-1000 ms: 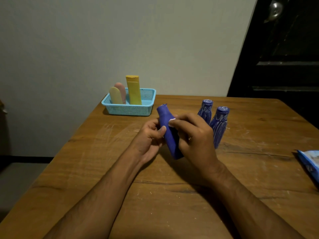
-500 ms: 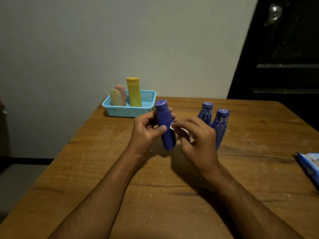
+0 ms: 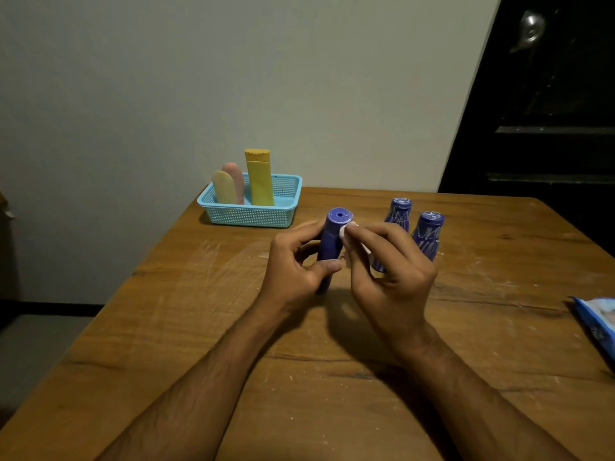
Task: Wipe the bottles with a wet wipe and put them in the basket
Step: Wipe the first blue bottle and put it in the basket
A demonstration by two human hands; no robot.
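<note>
My left hand (image 3: pixel 298 269) grips a plain purple bottle (image 3: pixel 332 239) upright above the table, cap up. My right hand (image 3: pixel 387 277) pinches a small white wet wipe (image 3: pixel 346 232) against the bottle's upper right side, just under the cap. Two patterned blue bottles (image 3: pixel 427 236) stand on the table behind my right hand, partly hidden by its fingers. The light blue basket (image 3: pixel 253 216) sits at the table's far left and holds a yellow bottle (image 3: pixel 259 179), a pink one and a pale yellow one.
A blue wet-wipe packet (image 3: pixel 599 322) lies at the table's right edge. The wooden table (image 3: pixel 186 327) ends at a grey wall behind the basket. A dark door stands at the far right.
My left hand has tilted the purple bottle from slanted to upright and lifted it slightly. My right hand's wipe has slid up from the body to just under the cap.
</note>
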